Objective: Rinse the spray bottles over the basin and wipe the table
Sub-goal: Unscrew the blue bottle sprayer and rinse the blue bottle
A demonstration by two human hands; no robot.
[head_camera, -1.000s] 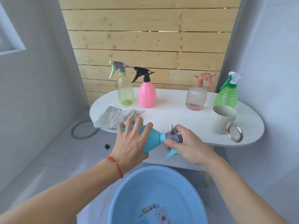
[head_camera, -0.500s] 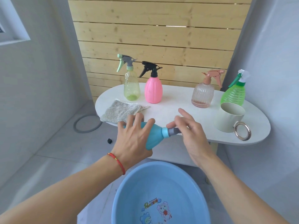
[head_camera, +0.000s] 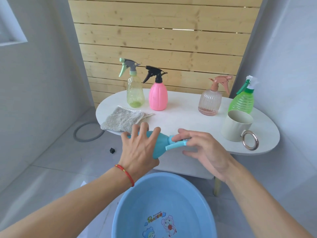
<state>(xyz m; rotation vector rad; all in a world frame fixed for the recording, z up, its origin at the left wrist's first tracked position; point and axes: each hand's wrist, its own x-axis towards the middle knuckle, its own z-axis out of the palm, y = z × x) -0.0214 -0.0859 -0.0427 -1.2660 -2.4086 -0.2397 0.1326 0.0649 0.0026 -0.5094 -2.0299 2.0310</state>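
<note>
Only the head view to go on, so here's what you've got. Your left hand (head_camera: pixel 139 152) is wrapped over the fat end of the teal bottle (head_camera: pixel 160 143), fingers spread wide and curled around its body, holding it on its side just above and behind the blue basin (head_camera: pixel 204 201). Your right hand (head_camera: pixel 205 150) is at the neck, fingertips pinching the sprayer head (head_camera: pixel 178 142), the other fingers loose and fanned out.

Looks to me like you're unscrewing that sprayer so the bottle can be rinsed. Tips: keep the left grip firm so the body doesn't spin with the cap, and turn from the collar, not the thin trigger, which could flex or snap. Tilt the neck up a touch before the head comes free, or bring the whole thing forward over the basin, since right now it sits closer to the surface (head_camera: pixel 180 115) edge and any dribble may land on the floor.

Behind the basin on the surface: the yellow-green bottle (head_camera: pixel 134 93), pink bottle (head_camera: pixel 158 97), ribbed clear bottle (head_camera: pixel 210 102) and green bottle (head_camera: pixel 242 100) are waiting, plus the rag (head_camera: pixel 123 121) and a mug (head_camera: pixel 236 126).
</note>
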